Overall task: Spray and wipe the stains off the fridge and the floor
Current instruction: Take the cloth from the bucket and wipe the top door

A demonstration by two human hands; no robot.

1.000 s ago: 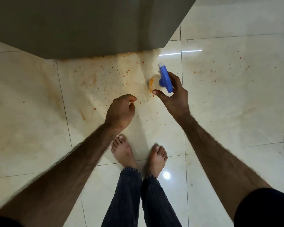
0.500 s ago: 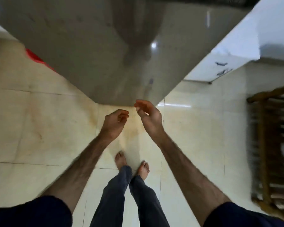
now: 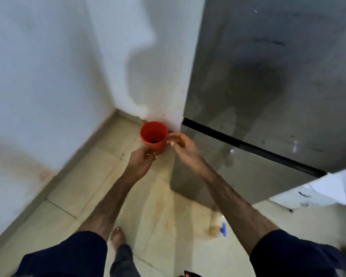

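Observation:
The grey fridge (image 3: 268, 92) fills the upper right, with smudges and specks on its door. Orange stains spread over the cream tiled floor (image 3: 168, 212) at its base. A spray bottle with a blue head (image 3: 222, 229) lies on the floor in a brownish puddle by the fridge's corner. A red cup-shaped container (image 3: 153, 134) stands in the corner between the white wall and the fridge's side. My left hand (image 3: 141, 160) has its fingers curled together and overlaps the container's lower edge in view. My right hand (image 3: 185, 146) is just right of the container, fingers spread and empty.
White walls (image 3: 48, 76) close off the left and the back, with orange marks low on the left wall. A white cabinet (image 3: 312, 198) with dark handles stands right of the fridge. My bare foot (image 3: 117, 235) stands on the tiles below.
The view has swung up and left from the floor to the corner beside the fridge. My right hand has let go of the spray bottle, which now lies on the floor. Both hands reach toward the red container.

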